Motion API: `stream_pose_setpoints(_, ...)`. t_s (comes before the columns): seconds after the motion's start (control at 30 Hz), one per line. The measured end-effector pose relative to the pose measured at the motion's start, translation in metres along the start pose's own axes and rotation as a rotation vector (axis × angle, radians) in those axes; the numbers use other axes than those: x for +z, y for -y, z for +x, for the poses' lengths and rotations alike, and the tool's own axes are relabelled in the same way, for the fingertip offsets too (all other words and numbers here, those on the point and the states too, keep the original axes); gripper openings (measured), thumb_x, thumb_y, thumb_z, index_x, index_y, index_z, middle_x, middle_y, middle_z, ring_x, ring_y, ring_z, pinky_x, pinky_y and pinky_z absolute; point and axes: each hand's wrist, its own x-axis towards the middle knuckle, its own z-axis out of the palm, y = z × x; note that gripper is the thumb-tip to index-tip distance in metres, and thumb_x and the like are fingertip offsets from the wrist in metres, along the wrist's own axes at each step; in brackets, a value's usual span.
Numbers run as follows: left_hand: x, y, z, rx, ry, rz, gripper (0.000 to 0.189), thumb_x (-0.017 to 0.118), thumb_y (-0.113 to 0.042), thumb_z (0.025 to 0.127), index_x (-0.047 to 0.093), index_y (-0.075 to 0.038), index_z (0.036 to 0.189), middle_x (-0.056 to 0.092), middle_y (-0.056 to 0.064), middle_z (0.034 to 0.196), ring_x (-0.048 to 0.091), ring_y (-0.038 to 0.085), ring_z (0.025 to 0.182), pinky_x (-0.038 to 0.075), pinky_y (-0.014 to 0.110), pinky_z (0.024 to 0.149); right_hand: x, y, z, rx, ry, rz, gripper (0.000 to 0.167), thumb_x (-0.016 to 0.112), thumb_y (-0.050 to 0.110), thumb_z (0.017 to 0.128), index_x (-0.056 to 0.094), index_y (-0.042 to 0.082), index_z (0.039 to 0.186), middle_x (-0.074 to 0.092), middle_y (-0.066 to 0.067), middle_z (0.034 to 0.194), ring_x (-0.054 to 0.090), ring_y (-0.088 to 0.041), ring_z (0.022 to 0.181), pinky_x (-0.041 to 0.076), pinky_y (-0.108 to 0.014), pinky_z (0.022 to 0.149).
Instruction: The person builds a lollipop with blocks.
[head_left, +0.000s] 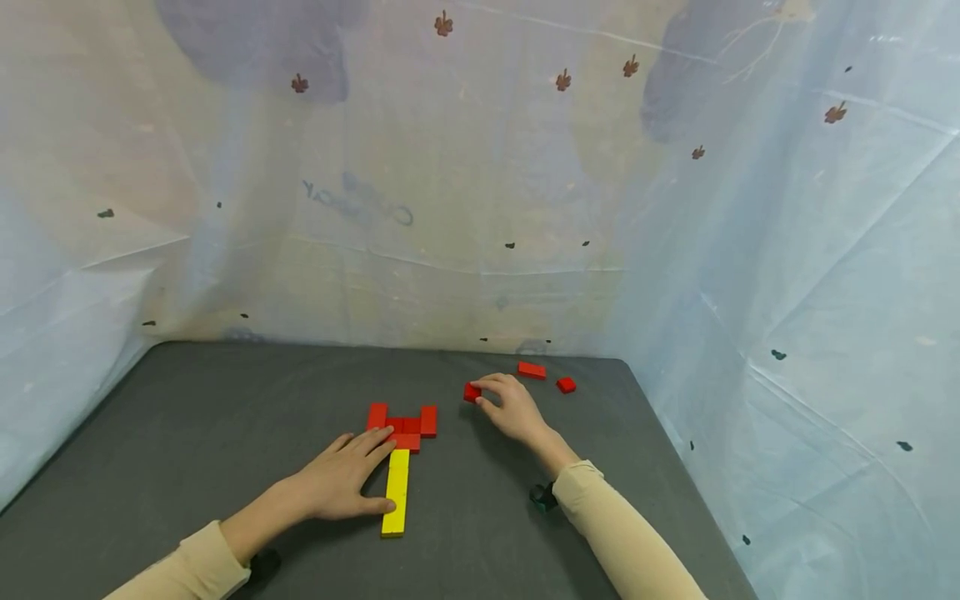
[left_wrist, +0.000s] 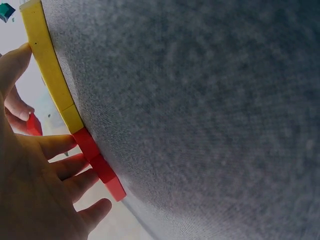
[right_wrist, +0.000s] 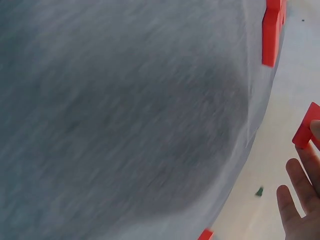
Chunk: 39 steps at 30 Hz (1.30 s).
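Red and yellow blocks lie joined flat on the dark table. A yellow strip (head_left: 397,492) forms the stem, and several red blocks (head_left: 406,442) sit at its far end, with one upright red block (head_left: 428,422) at their right side. My left hand (head_left: 341,479) rests along the left of this shape, thumb on the yellow strip, fingertips touching the red blocks; in the left wrist view its fingers (left_wrist: 82,185) are nearly straight. Right of the shape, my right hand (head_left: 516,410) pinches a small red block (head_left: 472,392) between thumb and fingers, seemingly above the table.
Two loose red pieces, a longer block (head_left: 532,370) and a short block (head_left: 566,385), lie at the table's far right. The grey table (head_left: 247,417) ends at a pale patterned sheet (head_left: 465,167) hanging behind and along both sides.
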Motion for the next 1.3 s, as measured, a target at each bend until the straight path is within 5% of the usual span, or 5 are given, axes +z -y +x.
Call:
stream_pose_setpoints(0.5, 0.000, -0.002, 0.003, -0.009, -0.002, 0.026, 0.103, 0.065, -0.077, 0.086, 0.042, -0.009, 0.160, 0.029, 0.009, 0.170, 0.028, 0.032, 0.155, 0.022, 0.066, 0.120, 0.029, 0.039, 0.027, -0.069, 0.087, -0.001, 0.033, 0.067, 0.017, 0.103, 0.070, 0.011, 0.135, 0.066, -0.007, 0.134, 0.060, -0.028, 0.125, 0.051, -0.046, 0.104)
stream_pose_setpoints(1.3, -0.002, -0.001, 0.000, 0.024, -0.024, 0.023, 0.102, 0.061, -0.077, 0.088, 0.041, -0.007, 0.160, 0.029, 0.012, 0.169, 0.029, 0.033, 0.155, 0.023, 0.067, 0.119, 0.073, 0.066, 0.050, -0.086, 0.202, -0.065, 0.032, 0.066, 0.022, 0.105, 0.071, 0.017, 0.136, 0.067, -0.003, 0.134, 0.059, -0.021, 0.126, 0.050, -0.035, 0.107)
